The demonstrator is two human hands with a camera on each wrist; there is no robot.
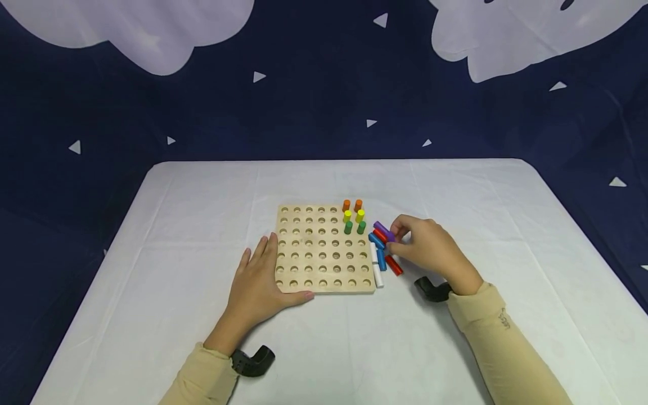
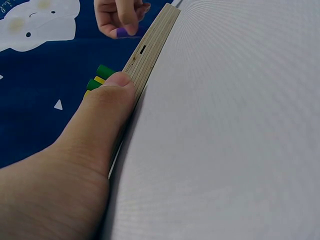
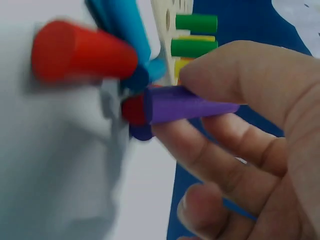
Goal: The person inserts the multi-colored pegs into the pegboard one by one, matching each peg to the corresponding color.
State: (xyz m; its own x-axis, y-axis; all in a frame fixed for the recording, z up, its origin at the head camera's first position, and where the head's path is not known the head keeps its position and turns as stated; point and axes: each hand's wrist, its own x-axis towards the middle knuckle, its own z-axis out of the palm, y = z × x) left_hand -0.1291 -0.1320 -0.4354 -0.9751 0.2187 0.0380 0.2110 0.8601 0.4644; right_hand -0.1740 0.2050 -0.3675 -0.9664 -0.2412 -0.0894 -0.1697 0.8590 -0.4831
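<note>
A wooden pegboard with rows of round holes lies on the table. Two orange pegs, two yellow pegs and two green pegs stand in its back right holes. My left hand rests at the board's near left corner, fingers along the left side and thumb against the front edge. Right of the board, my right hand pinches a purple peg between thumb and fingers. Another purple peg shows partly behind it.
Loose beside the board's right edge lie blue pegs, white pegs and red pegs, close together. A white cloth covers the table. Behind it hangs a dark blue curtain with white shapes.
</note>
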